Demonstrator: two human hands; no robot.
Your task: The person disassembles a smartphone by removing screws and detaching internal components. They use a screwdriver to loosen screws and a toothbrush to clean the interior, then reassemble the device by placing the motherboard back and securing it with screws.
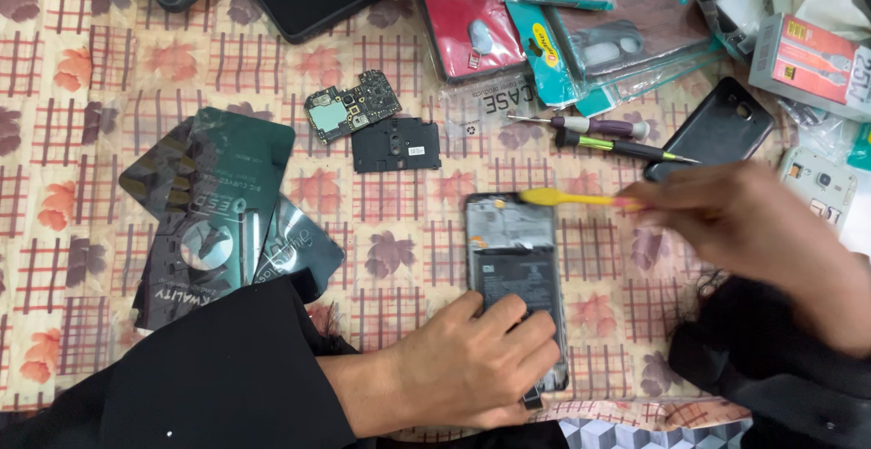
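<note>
Left hand (pixel 472 367) lies flat, fingers spread, pressing the lower end of the opened phone (pixel 513 263) at bench (pixel 91 322) centre. Phone's long axis runs 12 to 6. Right hand (pixel 735 218), blurred, pinches a yellow pry tool (pixel 567 199) w/ its tip at the phone's top edge, approx 9 o'clock from that hand. Circuit board (pixel 352 104) lies well apart at 11.
</note>
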